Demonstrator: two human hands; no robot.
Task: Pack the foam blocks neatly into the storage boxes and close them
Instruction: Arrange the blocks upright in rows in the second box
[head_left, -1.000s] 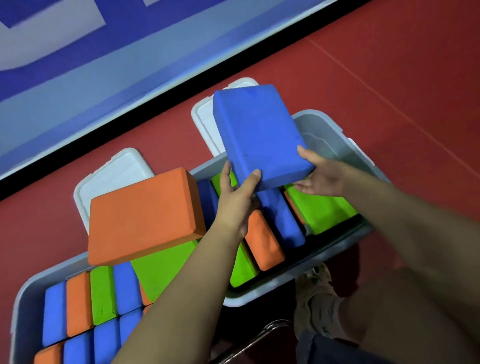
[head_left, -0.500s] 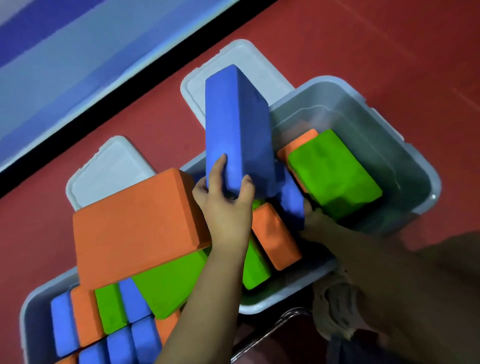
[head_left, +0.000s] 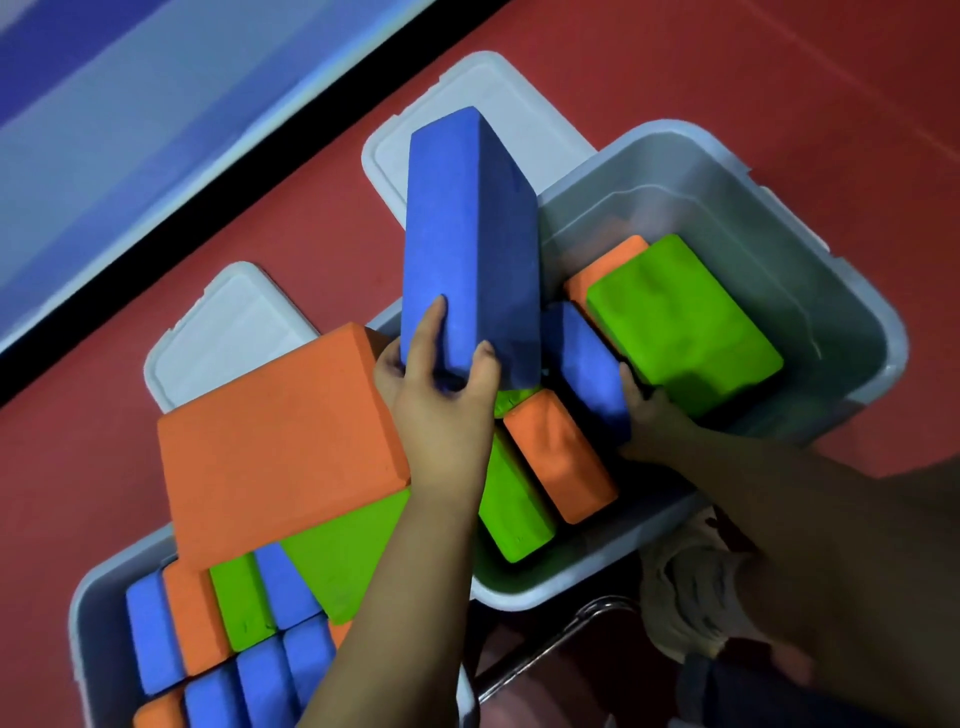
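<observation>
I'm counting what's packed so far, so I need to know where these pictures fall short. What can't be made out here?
All head view:
- Left box: its near end is cut off by the bottom edge, and the big orange block plus the left forearm cover more blocks.
- Right box: the raised blue block and left hand hide the blocks beneath.
- Right hand: its fingertips are tucked between blocks, so the grip is unclear.

Both bare arms reach forward, each hand on a foam block.

The left hand (head_left: 441, 400) is raised, thumb and fingers wrapped around the near end of an upright blue block (head_left: 470, 244). The right hand (head_left: 652, 415) sits lower and further right, its fingers pressed against a smaller blue block (head_left: 587, 364); their exact curl is hidden.
</observation>
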